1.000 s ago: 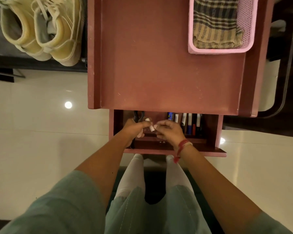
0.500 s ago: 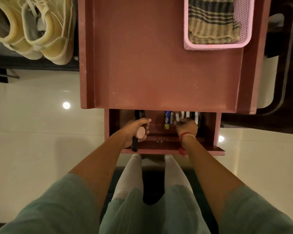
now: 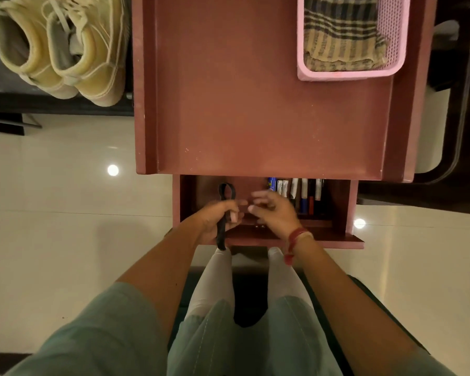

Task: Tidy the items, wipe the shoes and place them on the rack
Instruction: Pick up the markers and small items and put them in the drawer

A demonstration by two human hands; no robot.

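Reddish-brown table [image 3: 255,104], seen from straight above. A drawer [image 3: 323,242] stands pulled out under its near edge. Left hand [image 3: 215,218] is over the drawer's left part, fingers curled round a black strap [image 3: 226,189]; the strap's loop sticks out beyond the knuckles and its tail hangs down over the drawer front. Right hand [image 3: 276,213] is just beside the left, over the drawer's middle, with fingers loosely bent and spread. It is motion-blurred and nothing is seen in it. Red thread [image 3: 296,236] on the right wrist. Markers [image 3: 304,196] lie side by side in the drawer's right part, with white, blue, red and black barrels; one carries a blue-and-yellow label, but the print is too small to read. Pink mesh basket [image 3: 337,74] at the table's far right corner holds a folded striped cloth [image 3: 339,33]. The shoes [image 3: 65,50], a pale yellow laced pair, sit together on a dark shelf [image 3: 52,104] beyond the table's left edge, well apart from both hands. Glossy cream floor [image 3: 65,213] below.
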